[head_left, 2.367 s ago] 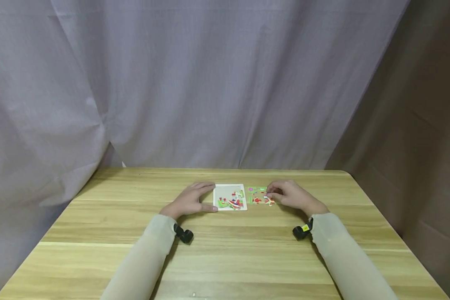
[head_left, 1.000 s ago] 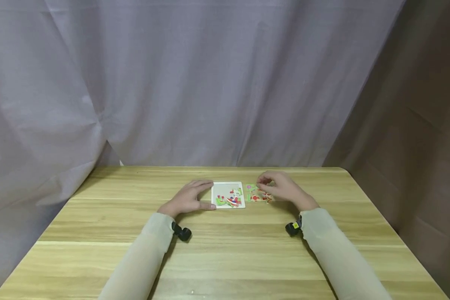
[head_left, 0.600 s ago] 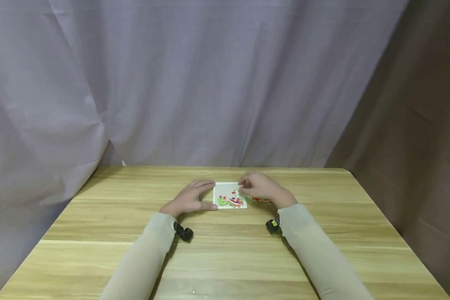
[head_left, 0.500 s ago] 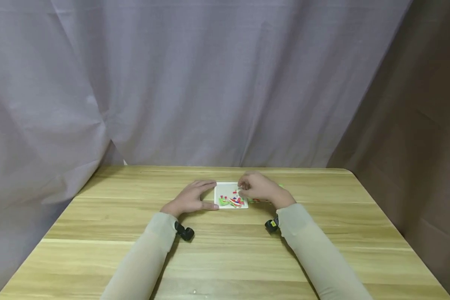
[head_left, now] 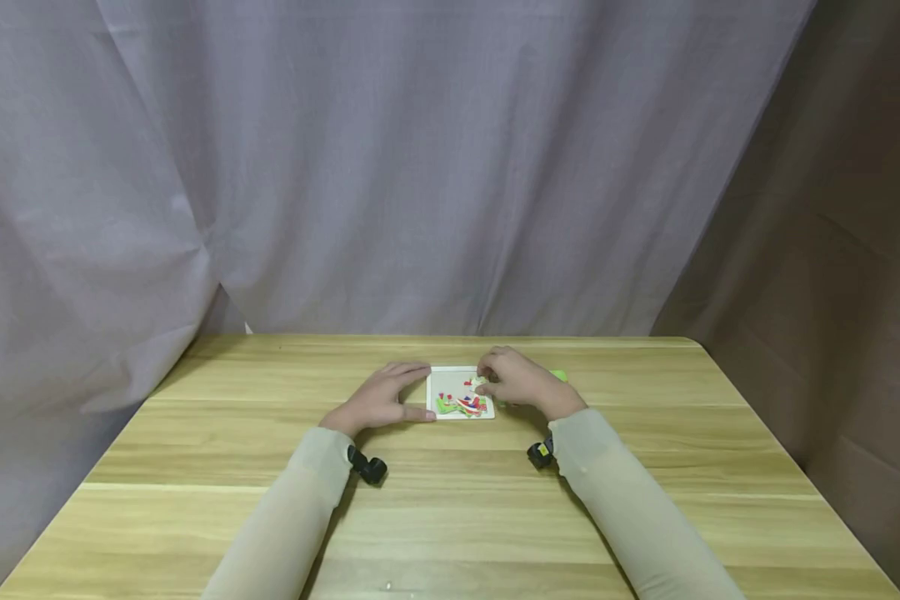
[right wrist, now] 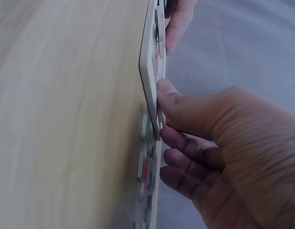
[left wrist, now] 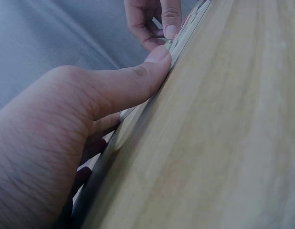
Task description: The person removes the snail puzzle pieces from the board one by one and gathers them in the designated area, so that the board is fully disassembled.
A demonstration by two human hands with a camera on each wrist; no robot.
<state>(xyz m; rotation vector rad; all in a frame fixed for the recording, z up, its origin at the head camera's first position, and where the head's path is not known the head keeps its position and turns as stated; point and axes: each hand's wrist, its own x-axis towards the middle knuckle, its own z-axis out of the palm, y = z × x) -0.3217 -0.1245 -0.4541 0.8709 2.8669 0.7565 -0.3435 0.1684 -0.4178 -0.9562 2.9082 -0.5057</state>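
A white square puzzle tray [head_left: 450, 368] lies flat on the table, with loose colourful jigsaw pieces [head_left: 465, 406] heaped along its near and right side. My left hand [head_left: 382, 398] braces the tray's left side, fingers at the far corner and thumb at the near one, both fairly straight. Over the right rim, my right hand [head_left: 527, 381] pinches a jigsaw piece [right wrist: 162, 116] between thumb and index finger; the piece is mostly hidden. To the right of the tray lie laid-out jigsaw pieces [right wrist: 145, 167], largely covered by the right hand in the head view.
The wooden table [head_left: 450, 517] runs back to a grey curtain [head_left: 360, 167]. A darker curtain [head_left: 832, 250] hangs along the right side. Black wrist cameras [head_left: 370, 469] sit at both sleeves.
My right hand has moved left from the laid-out pieces to the tray's right rim, shifting little in the last half second. The left hand stays at the tray.
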